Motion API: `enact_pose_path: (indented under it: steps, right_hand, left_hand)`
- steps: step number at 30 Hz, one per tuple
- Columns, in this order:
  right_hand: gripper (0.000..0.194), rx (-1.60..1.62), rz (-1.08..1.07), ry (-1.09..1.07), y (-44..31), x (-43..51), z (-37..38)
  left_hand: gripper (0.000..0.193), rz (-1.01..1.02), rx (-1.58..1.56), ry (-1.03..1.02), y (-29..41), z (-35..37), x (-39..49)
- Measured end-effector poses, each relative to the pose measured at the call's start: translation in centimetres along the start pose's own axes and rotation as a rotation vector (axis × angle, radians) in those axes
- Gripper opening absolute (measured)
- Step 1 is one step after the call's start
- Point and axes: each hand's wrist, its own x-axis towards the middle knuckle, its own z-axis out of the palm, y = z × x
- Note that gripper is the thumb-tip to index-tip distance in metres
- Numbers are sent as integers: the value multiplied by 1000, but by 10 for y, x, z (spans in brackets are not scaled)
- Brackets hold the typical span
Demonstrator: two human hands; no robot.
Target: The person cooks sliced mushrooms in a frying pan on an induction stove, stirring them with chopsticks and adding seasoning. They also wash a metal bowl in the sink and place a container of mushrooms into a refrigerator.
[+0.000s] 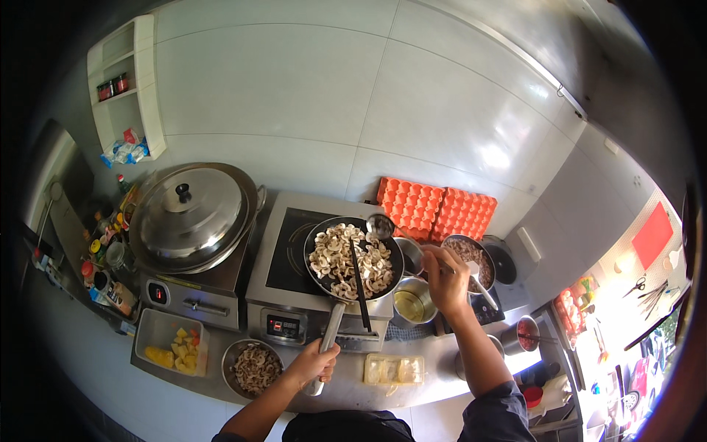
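My left hand (pixel 319 362) grips the metal handle of a dark frying pan (pixel 399 276), which sits on the induction cooker (pixel 293 201). Sliced mushrooms (pixel 331 254) fill the pan, and a pair of dark chopsticks (pixel 361 293) lies across them, reaching past the near rim. In my right hand (pixel 446 276) is the handle of a metal ladle (pixel 380 226); the ladle's bowl hangs over the pan's right rim. Just below that hand stands a metal pot (pixel 414 301) with yellowish liquid.
A large lidded wok (pixel 190 221) stands left. In front are a bowl of mushrooms (pixel 257 367), a plastic tub of cut vegetables (pixel 182 351) and a yellowish tray (pixel 393 370). Red egg trays (pixel 411 207) lean at the wall; a pan of minced food (pixel 469 254) sits right.
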Motion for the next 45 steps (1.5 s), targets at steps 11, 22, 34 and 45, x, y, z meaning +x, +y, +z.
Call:
enact_pose_path:
  steps: [11, 22, 34, 45]
  right_hand:
    - [27, 796, 1099, 391, 87, -63, 63]
    - [32, 559, 1095, 500, 152, -196, -34]
    - [40, 252, 1056, 173, 138, -268, -17]
    - [8, -120, 785, -351, 90, -339, -30]
  left_hand:
    - [24, 30, -19, -17, 6, -21, 9]
    - [18, 46, 31, 21, 31, -63, 17]
    - [67, 134, -319, 270, 0, -50, -38]
    - [19, -156, 114, 467, -139, 6, -14]
